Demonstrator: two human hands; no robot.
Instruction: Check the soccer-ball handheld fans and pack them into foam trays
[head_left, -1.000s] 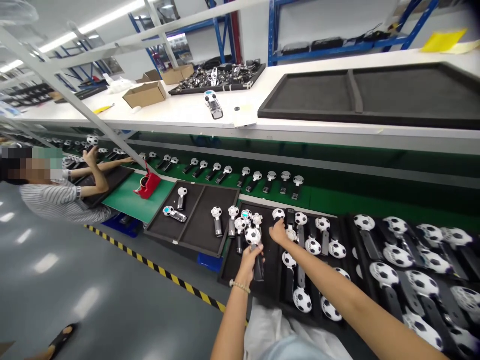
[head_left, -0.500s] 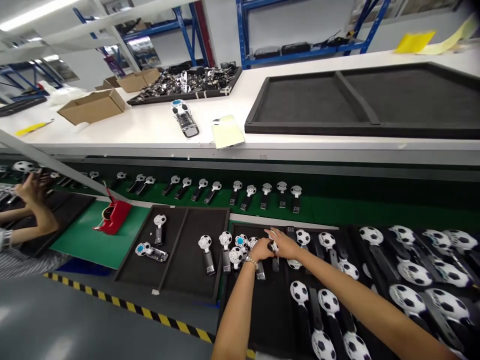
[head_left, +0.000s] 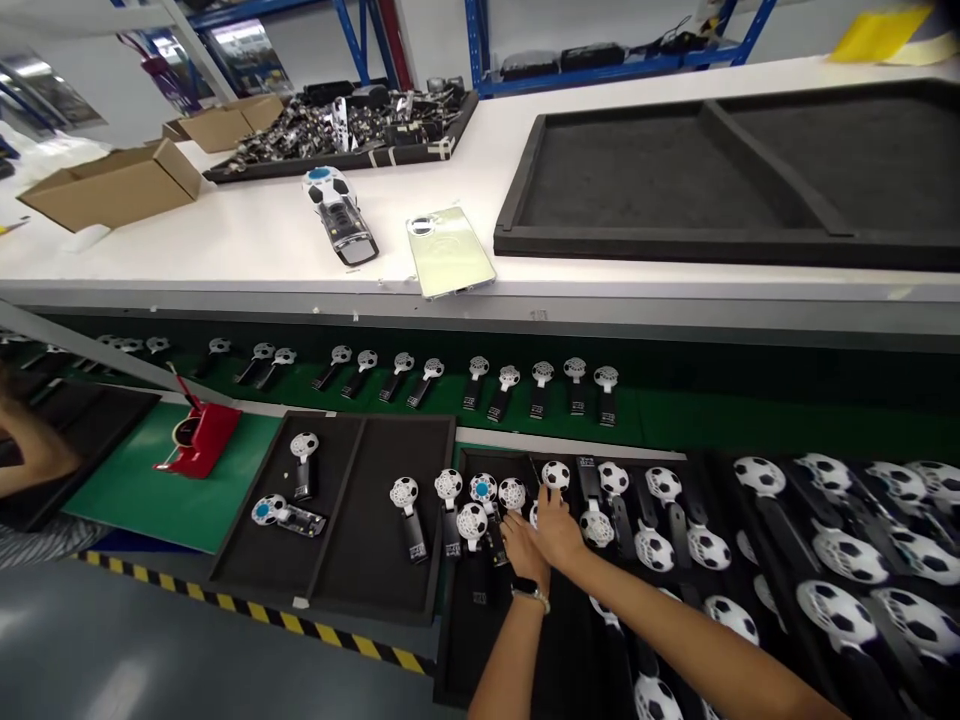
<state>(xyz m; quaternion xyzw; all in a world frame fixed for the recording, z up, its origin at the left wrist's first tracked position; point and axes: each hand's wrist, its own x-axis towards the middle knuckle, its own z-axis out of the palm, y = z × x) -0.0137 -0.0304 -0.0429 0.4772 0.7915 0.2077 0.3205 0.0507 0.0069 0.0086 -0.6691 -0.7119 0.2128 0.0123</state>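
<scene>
A co-worker's forearm (head_left: 30,450) is resting at the far left, near a red holder (head_left: 202,437) sitting on a green mat (head_left: 127,480). Next along, soccer-ball-headed handles (head_left: 405,515) are lying in a black foam tray (head_left: 352,590). The left hand (head_left: 523,553), wearing a bracelet (head_left: 531,598), and the right hand (head_left: 559,533) are reaching side by side, fingers spread and angled down among more handles in a second tray (head_left: 465,660), the right hand sitting just below a ball head (head_left: 556,475). Whether either hand is gripping anything, I cannot tell.
</scene>
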